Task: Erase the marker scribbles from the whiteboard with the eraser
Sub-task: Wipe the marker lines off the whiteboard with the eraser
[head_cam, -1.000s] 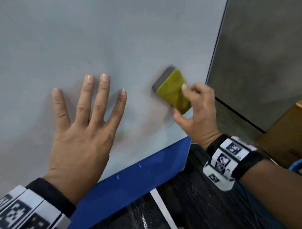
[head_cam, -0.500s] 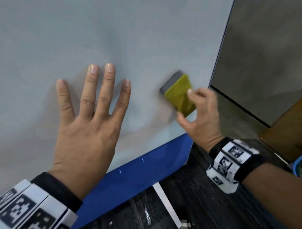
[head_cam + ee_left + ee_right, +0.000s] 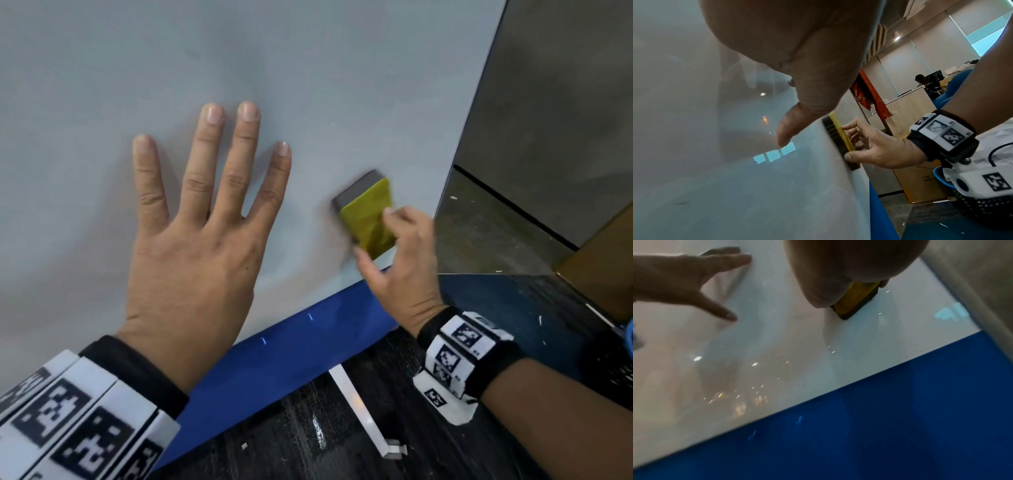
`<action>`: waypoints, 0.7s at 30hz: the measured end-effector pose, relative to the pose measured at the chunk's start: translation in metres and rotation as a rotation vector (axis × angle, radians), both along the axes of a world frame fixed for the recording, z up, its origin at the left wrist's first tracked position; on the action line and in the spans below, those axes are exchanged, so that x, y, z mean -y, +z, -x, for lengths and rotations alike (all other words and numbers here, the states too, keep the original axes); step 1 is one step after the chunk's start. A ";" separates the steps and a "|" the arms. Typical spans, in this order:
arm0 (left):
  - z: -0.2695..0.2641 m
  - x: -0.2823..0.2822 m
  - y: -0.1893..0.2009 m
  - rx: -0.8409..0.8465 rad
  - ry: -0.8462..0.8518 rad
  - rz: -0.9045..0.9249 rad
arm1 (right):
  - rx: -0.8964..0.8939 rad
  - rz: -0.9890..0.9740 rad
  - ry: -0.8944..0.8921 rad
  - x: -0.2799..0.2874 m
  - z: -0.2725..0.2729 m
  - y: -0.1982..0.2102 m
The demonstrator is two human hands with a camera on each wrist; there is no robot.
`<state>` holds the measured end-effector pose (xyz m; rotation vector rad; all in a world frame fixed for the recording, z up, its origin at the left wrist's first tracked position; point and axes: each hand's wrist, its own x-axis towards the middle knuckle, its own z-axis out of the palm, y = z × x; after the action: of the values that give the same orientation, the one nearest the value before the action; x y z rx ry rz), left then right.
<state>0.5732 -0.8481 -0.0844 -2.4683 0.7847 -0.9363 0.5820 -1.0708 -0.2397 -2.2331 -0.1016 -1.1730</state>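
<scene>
Two layers make up the eraser (image 3: 368, 214): a yellow-olive backing on top and a dark grey felt pad beneath, which lies flat against the whiteboard (image 3: 308, 68). The block is rectangular with rounded corners, tilted on the board, and sits near the board's lower right corner, just above the blue panel (image 3: 291, 356) that borders the bottom edge. The right hand (image 3: 400, 270) pinches it, thumb on its lower end and fingertips on the yellow back. The left hand (image 3: 198, 240) is spread flat on the board, fingers straight and apart, well to the left of the eraser. The board's surface looks pale grey and glossy, with only faint smudging near the eraser; no clear marker lines show.
</scene>
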 end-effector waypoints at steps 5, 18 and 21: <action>0.001 -0.001 -0.001 -0.003 -0.015 0.013 | -0.002 0.274 0.122 -0.008 0.000 0.005; 0.002 -0.019 0.013 -0.050 -0.053 -0.087 | -0.079 -0.126 0.063 -0.059 0.012 0.004; 0.004 -0.025 0.017 -0.067 -0.065 -0.110 | -0.078 -0.075 0.079 -0.047 0.013 0.017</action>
<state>0.5695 -0.8228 -0.0674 -2.4022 0.9186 -0.8140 0.5688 -1.0234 -0.2226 -2.1861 -0.1112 -1.0304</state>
